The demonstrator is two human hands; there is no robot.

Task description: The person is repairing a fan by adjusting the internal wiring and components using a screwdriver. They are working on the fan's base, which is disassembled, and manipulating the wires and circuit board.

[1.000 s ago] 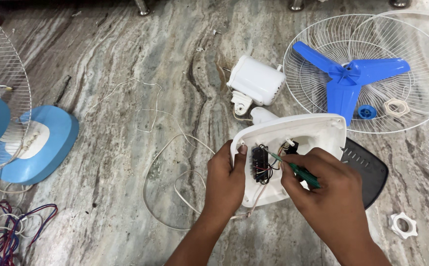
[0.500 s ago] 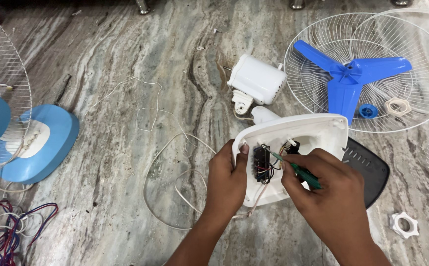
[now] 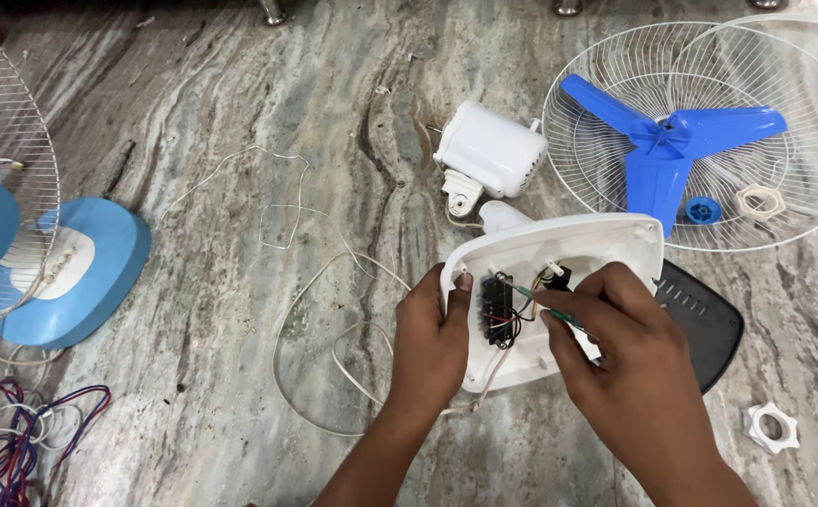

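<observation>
- The right hand [image 3: 630,361] is pinching a green screwdriver [image 3: 545,306], its tip reaching toward the switch block [image 3: 497,311] inside the white base [image 3: 606,235].
- The left hand [image 3: 431,343] is clamped on the base's left rim, tilting it up off the stone floor [image 3: 240,122].
- Judgement: a steady base and a straight tool should spare the thin wires [image 3: 520,330].

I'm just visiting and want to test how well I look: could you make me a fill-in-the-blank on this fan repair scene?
1. The left hand grips the edge of the white ____ housing.
2. The right hand holds a thin tool with a ____ handle.
3. The loose fan blade lying in the wire guard is ____.

Missing words: plastic; green; blue
</observation>
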